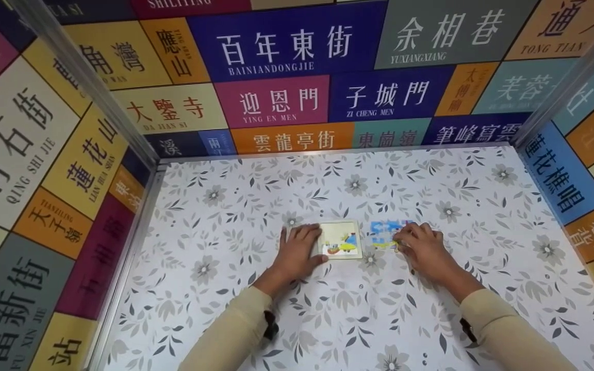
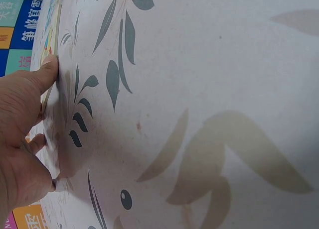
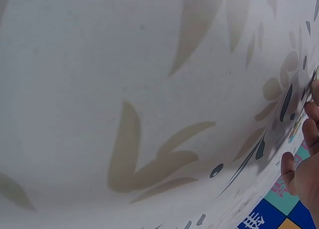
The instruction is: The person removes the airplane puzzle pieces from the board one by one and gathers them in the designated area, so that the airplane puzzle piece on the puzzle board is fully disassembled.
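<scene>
In the head view, a shallow cream-framed puzzle tray (image 1: 342, 225) lies on the patterned tabletop with several colourful pieces along its lower part. My left hand (image 1: 297, 252) rests at its left side, fingers spread, thumb near the lower left corner. The left wrist view shows that thumb (image 2: 47, 72) straight against the tray's edge. Right of the tray lies a cluster of blue and yellow jigsaw pieces (image 1: 382, 230). Over the cluster's right side, my right hand (image 1: 425, 252) has bent fingers and pinches a jigsaw piece, mostly hidden. In the right wrist view only some right-hand fingers (image 3: 310, 134) show.
The white tabletop (image 1: 276, 314) bears a grey leaf and flower print. Panels with coloured signs (image 1: 286, 46) stand at the back, left and right, with metal posts (image 1: 121, 113) at the corners.
</scene>
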`<state>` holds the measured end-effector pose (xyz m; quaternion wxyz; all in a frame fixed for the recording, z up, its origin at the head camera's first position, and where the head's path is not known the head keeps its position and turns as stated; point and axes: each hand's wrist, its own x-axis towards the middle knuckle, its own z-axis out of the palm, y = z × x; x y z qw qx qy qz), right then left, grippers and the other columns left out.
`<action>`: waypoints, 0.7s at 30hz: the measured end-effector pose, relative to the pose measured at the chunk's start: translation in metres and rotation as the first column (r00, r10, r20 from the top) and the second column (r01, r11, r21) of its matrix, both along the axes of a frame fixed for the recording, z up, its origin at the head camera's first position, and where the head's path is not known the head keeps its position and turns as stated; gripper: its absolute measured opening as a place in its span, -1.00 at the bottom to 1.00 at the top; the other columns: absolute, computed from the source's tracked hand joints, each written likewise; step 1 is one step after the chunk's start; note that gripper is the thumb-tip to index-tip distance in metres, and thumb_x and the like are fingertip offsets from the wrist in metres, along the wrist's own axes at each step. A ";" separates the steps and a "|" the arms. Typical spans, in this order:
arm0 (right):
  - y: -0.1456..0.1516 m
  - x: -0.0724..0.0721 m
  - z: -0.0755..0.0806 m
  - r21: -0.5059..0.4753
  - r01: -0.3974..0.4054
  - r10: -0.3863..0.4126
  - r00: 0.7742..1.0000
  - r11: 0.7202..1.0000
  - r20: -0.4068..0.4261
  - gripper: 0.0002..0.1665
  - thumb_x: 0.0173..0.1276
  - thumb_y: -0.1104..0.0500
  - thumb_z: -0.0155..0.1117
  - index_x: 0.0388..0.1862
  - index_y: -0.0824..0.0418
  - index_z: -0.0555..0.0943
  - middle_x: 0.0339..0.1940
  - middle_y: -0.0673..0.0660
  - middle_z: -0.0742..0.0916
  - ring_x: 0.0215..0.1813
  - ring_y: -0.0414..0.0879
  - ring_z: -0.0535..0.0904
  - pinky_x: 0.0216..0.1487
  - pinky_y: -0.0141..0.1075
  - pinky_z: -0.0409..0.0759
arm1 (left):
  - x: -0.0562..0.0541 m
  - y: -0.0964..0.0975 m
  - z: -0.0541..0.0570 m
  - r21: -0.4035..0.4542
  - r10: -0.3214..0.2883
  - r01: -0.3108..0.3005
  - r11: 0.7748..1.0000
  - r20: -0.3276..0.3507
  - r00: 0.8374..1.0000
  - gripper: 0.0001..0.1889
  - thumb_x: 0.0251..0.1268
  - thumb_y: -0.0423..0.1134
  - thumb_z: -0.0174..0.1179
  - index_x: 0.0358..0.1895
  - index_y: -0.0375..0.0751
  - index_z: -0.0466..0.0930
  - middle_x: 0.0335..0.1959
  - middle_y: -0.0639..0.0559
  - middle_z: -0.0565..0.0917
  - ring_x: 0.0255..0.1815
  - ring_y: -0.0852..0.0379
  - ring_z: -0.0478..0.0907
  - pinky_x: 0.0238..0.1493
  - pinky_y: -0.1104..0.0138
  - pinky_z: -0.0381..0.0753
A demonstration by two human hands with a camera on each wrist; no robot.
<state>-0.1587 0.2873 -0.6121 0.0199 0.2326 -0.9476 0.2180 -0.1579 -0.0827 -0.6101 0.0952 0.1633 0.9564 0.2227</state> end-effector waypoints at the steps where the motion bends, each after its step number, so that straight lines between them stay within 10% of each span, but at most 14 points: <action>1: 0.000 0.000 0.000 0.004 0.001 -0.001 1.000 1.000 0.003 -0.72 0.64 0.23 0.36 0.25 0.10 0.72 0.26 0.19 0.65 0.24 0.20 0.47 0.16 0.31 0.36 | 0.000 0.000 0.000 0.001 0.000 0.000 1.000 -0.002 1.000 -0.24 0.58 0.17 0.33 0.69 -0.01 0.37 0.75 0.07 0.34 0.77 -0.10 0.22 0.79 -0.39 -0.11; 21: -0.004 0.001 0.002 0.031 -0.009 0.010 1.000 0.999 -0.028 -0.72 0.64 0.23 0.36 0.25 0.10 0.73 0.25 0.18 0.67 0.21 0.19 0.47 0.09 0.22 0.32 | 0.000 -0.002 0.001 0.017 -0.004 0.005 1.000 -0.005 1.000 -0.24 0.57 0.16 0.34 0.69 -0.02 0.38 0.74 0.06 0.35 0.75 -0.11 0.23 0.78 -0.41 -0.09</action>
